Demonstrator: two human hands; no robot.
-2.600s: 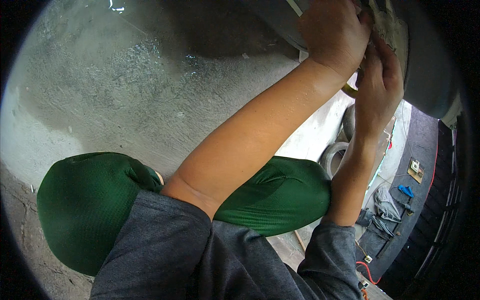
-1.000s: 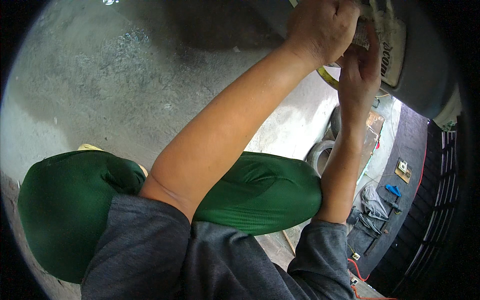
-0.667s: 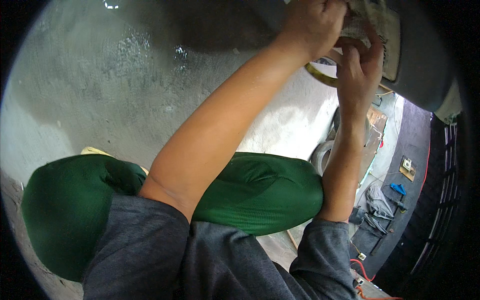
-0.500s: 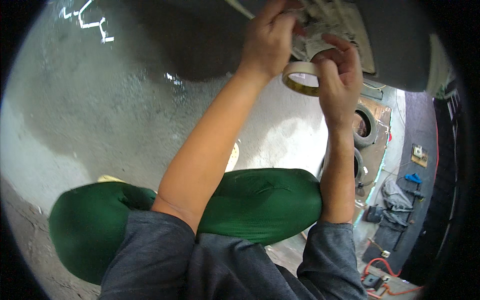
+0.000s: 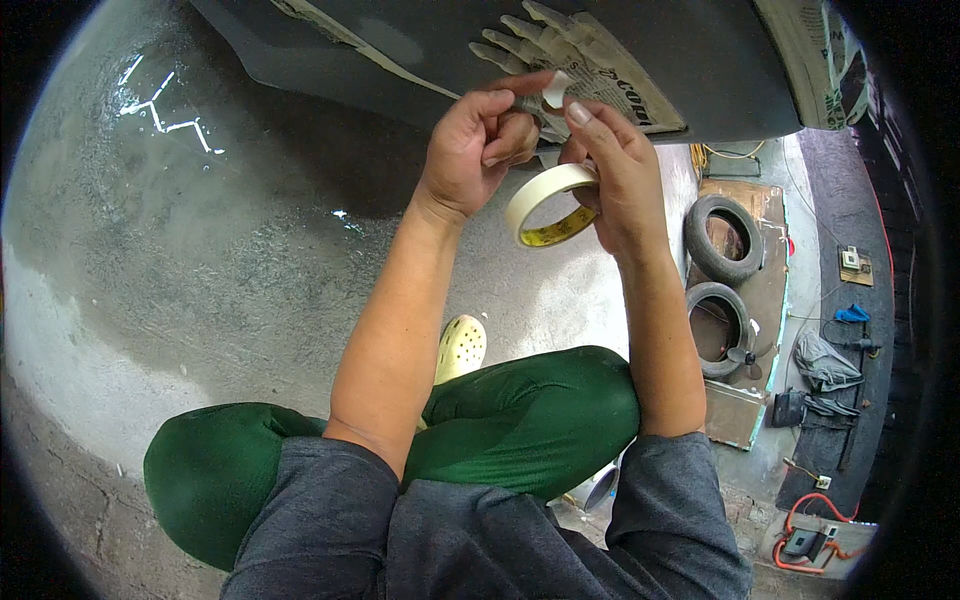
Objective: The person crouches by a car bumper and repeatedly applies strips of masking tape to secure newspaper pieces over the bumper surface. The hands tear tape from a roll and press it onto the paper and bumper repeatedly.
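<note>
My right hand [image 5: 622, 165] grips a roll of cream masking tape [image 5: 534, 195], its fingers closed on the roll's right side. A short white piece of tape [image 5: 556, 90] stands up between my right thumb and the tip of my left index finger. My left hand [image 5: 474, 145] has its other fingers curled in, and its index finger reaches to that piece. Just beyond both hands is a dark grey panel [image 5: 420, 45], seemingly a vehicle's body part. Newspaper [image 5: 610, 70] is fixed on it with several tape strips.
Another newspaper-covered part [image 5: 835, 65] is at the upper right. Two tyres [image 5: 740, 265] lie on a brown board [image 5: 765, 215] to the right. Farther right are a grey bag [image 5: 828, 362] and an orange cord [image 5: 790, 515]. Part of the concrete floor [image 5: 230, 260] looks wet.
Both hands have drawn back from the panel, uncovering the newspaper. The tape roll has moved left and nearer, and a white tape piece now shows between the fingers.
</note>
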